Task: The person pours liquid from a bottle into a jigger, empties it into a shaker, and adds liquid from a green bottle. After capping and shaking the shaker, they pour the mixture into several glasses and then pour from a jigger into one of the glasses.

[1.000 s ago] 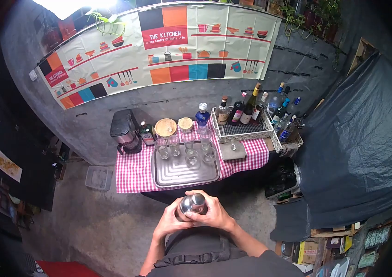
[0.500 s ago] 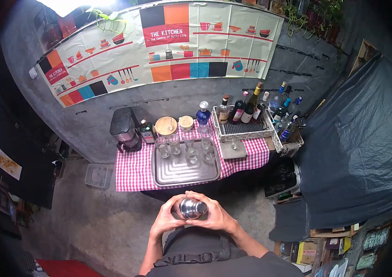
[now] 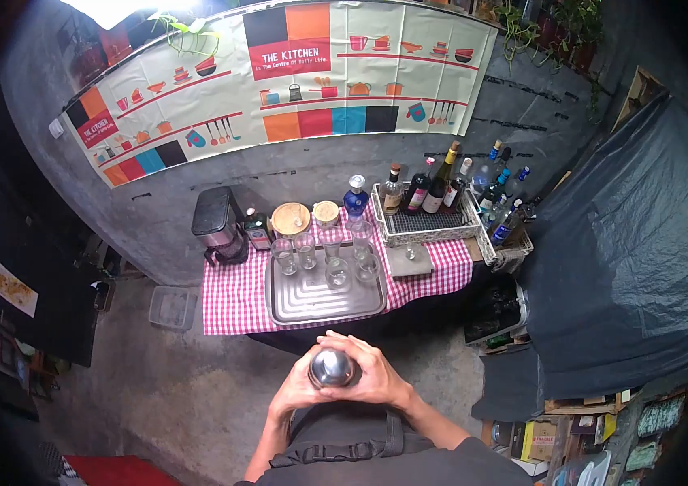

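Note:
A shiny metal shaker is held in front of my body, with one rounded end facing up toward the camera. My left hand wraps round its left side. Around its right side and far edge curl the fingers of my right hand. Beyond the hands, a metal tray lies on a red-and-white checked cloth. Several clear glasses stand on the back part of the tray.
On the table are a coffee maker, a dark bottle, wooden-lidded jars, a blue bottle and a crate of bottles. A plastic bin sits on the floor at left.
The shaker has turned in my hands: its narrower end pointed right before, and a rounded end now faces the camera. My fingers have shifted round it.

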{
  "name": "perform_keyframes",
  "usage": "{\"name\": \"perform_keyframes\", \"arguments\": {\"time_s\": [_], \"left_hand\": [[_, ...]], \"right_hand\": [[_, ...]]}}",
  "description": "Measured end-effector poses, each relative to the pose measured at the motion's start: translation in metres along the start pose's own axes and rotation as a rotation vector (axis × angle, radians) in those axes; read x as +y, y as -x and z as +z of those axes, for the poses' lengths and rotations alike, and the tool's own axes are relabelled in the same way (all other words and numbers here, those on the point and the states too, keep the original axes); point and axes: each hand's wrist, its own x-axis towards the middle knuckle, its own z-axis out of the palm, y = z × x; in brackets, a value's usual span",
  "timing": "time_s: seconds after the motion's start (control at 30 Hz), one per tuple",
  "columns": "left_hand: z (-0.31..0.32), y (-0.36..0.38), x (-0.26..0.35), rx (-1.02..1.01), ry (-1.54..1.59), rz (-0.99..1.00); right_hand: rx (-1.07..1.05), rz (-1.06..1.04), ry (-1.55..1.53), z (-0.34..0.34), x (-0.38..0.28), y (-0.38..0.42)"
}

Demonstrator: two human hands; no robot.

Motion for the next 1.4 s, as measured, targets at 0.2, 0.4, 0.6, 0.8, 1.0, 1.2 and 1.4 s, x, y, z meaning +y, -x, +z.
{"name": "perform_keyframes", "arguments": {"time_s": [0.2,0.4,0.6,0.8,1.0,1.2,1.4], "left_hand": [[-0.017,-0.002,-0.009,-0.029,-0.205,0.039],[0.002,0.002,0.010,-0.016,-0.014,0.049],[-0.018,-0.001,0.001,-0.072,-0.172,0.034],[0.004,0.002,0.017,-0.041,0.095,0.026],[-0.011,-0.001,0.008,-0.037,-0.153,0.026],[0.006,0.004,0.015,-0.044,0.128,-0.030],[-0.017,-0.002,0.008,-0.070,-0.343,0.117]], "right_hand": [[0.079,0.189,-0.179,0.002,0.001,0.006],[-0.023,0.044,-0.029,-0.004,-0.010,-0.004],[0.079,0.142,-0.232,-0.002,-0.003,0.003],[0.029,0.002,-0.030,-0.005,-0.017,-0.007],[0.124,0.142,-0.153,-0.002,-0.007,0.004],[-0.012,0.044,-0.021,-0.008,-0.015,-0.005],[0.075,0.098,-0.153,-0.003,-0.006,0.007]]}}
